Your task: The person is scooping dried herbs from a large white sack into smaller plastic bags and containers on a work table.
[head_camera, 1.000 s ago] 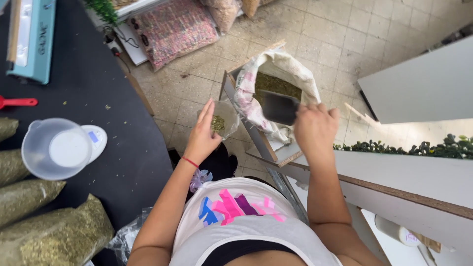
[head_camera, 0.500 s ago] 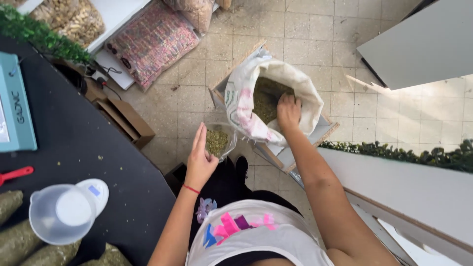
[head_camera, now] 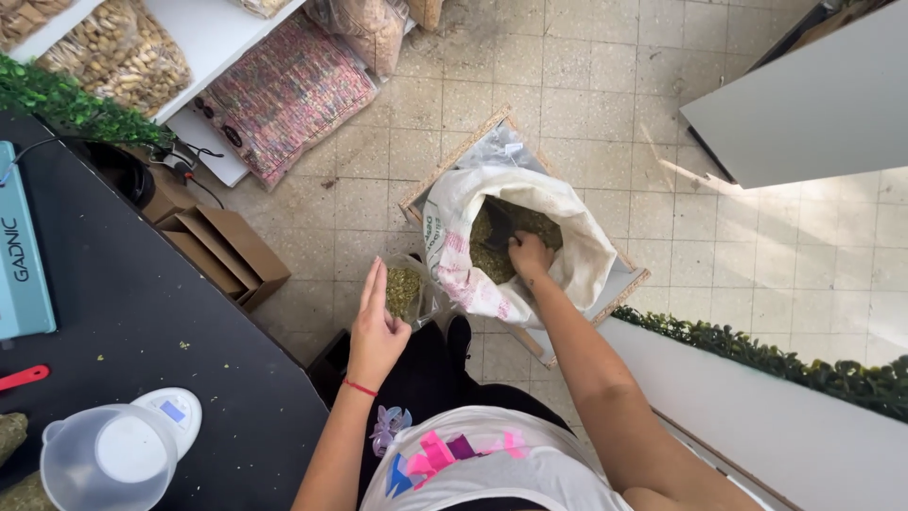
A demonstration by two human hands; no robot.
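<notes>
The left hand (head_camera: 376, 331) holds a small clear plastic bag partly filled with green dried herb (head_camera: 409, 291), fingers extended along its near side and the thumb side hidden; the bag hangs open-mouthed just beside the large white woven sack with red print (head_camera: 473, 270). The sack stands rolled open in a shallow wooden crate (head_camera: 624, 274) on the tiled floor (head_camera: 719, 255). The right hand (head_camera: 528, 257) is down inside the sack mouth, closed around what appears to be a dark scoop (head_camera: 498, 227) sunk in the loose herb (head_camera: 487, 255); the exact finger closure cannot be told.

Handling judgement: the small bag is light, limp and slick, with no stiffness of its own. It is best held at the upper rim, pinched so the mouth stays open; a grip lower down would squeeze the contents up and out. The herb is dry, loose and light, apt to scatter from any tilt. The sack is soft-walled and heavy, and its rolled rim is the only firm hold.

Nearby: a black counter (head_camera: 142, 312) carrying a clear plastic measuring jug (head_camera: 104, 459) on a small white scale (head_camera: 175, 412).
</notes>
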